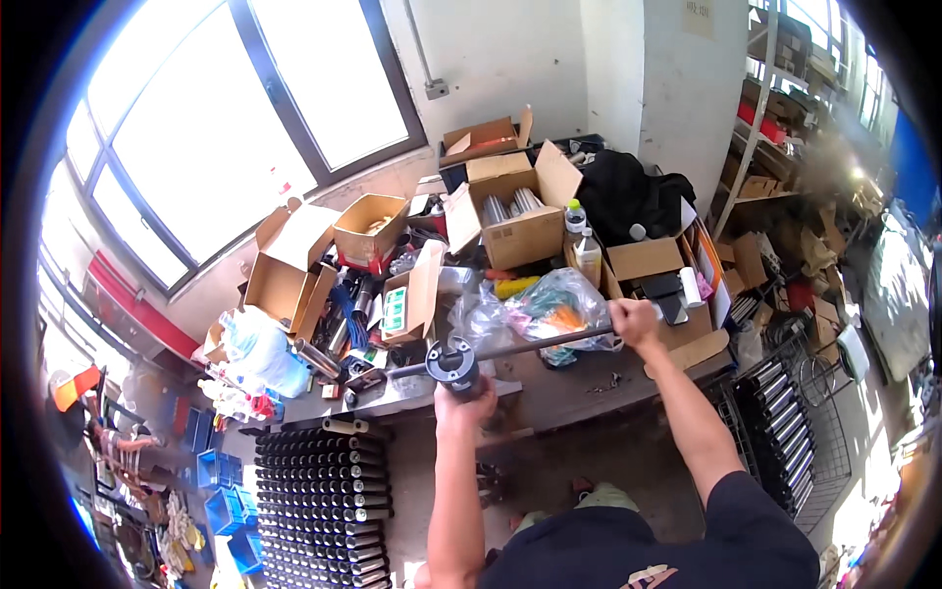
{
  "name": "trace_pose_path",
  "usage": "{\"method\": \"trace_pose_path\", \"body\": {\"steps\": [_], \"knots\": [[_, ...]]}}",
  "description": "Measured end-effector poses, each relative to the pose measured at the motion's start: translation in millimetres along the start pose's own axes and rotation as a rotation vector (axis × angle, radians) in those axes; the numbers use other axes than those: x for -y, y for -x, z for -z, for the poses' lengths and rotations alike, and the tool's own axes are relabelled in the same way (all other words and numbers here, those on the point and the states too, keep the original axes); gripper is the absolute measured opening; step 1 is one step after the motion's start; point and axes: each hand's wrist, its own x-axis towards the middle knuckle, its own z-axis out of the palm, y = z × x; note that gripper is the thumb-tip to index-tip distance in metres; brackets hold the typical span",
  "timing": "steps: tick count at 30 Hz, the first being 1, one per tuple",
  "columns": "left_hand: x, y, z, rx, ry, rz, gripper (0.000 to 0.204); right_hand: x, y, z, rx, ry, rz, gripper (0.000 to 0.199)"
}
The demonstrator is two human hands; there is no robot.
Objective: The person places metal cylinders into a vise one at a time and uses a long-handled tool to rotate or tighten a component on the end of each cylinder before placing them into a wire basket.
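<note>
My left hand point(465, 404) is wrapped around a dark grey cylinder point(452, 367), whose round top end shows notches and a central opening. The fist of my right hand point(636, 323) grips one end of a long dark rod point(551, 342). From there the rod runs left, nearly level, past the cylinder, and its far end shows on the cylinder's left side. Whether it goes through the cylinder or behind it, I cannot tell. Just beyond the rod lies a clear plastic bag point(559, 302) with colourful contents.
A cluttered workbench point(579, 395) carries an open carton of metal tubes point(525, 236), bottles point(588, 257), a black cloth point(633, 191) and other boxes. Below left stands a stack of black tubes point(319, 501); blue bins point(226, 508) sit beside it. A wire rack point(829, 461) of tubes is at right.
</note>
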Motion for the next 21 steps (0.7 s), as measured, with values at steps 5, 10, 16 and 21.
{"method": "trace_pose_path", "body": {"steps": [5,10,16,21], "knots": [[66,96,51,0.302,-0.190,-0.099,0.037,-142,135,70,0.042,-0.110,-0.190,0.052],[97,126,113,0.801,-0.385,-0.088,0.063,-102,359,50,0.388,-0.335,-0.951,0.071],[108,151,78,0.889,-0.586,-0.430,0.070,-23,395,-42,0.562,-0.098,-0.892,0.073],[94,165,80,0.745,-0.697,-0.525,0.055,-29,361,-116,0.687,-0.441,-1.120,0.044]]}}
